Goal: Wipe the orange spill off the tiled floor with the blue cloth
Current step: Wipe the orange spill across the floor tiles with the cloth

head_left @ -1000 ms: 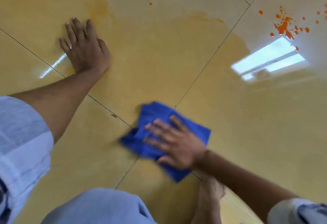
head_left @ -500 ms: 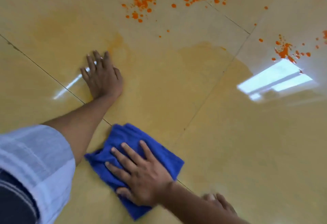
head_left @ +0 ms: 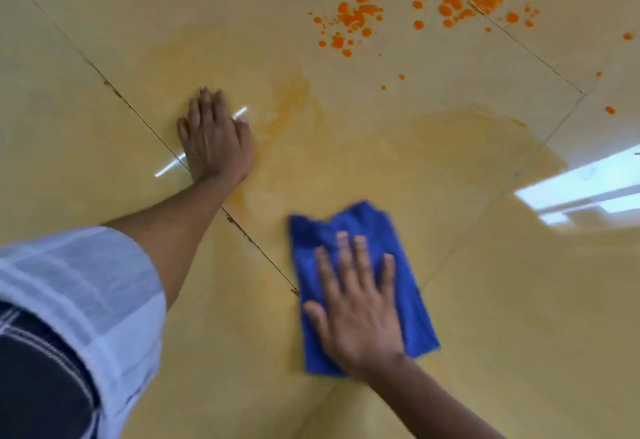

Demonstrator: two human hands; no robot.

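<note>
The blue cloth (head_left: 360,227) lies flat on the yellow tiled floor (head_left: 519,300) at the centre of view. My right hand (head_left: 356,310) presses on it palm down, fingers spread and pointing away from me. My left hand (head_left: 214,140) is planted flat on the floor to the upper left, empty, fingers together, on a grout line. Bright orange spill drops (head_left: 356,15) dot the tiles at the top centre and top right, well beyond the cloth. A pale orange smear (head_left: 291,106) stains the floor between my left hand and the drops.
A wet, darker patch (head_left: 474,137) spreads on the tile right of the smear. A window glare (head_left: 581,189) reflects at the right edge. Dark grout lines (head_left: 256,244) cross the floor diagonally. My sleeve and knee (head_left: 69,317) fill the lower left.
My right hand has slid the cloth from beside my left forearm to the right and forward, and its fingers now point away. The view has tilted up, showing more orange drops. My left hand stays planted.
</note>
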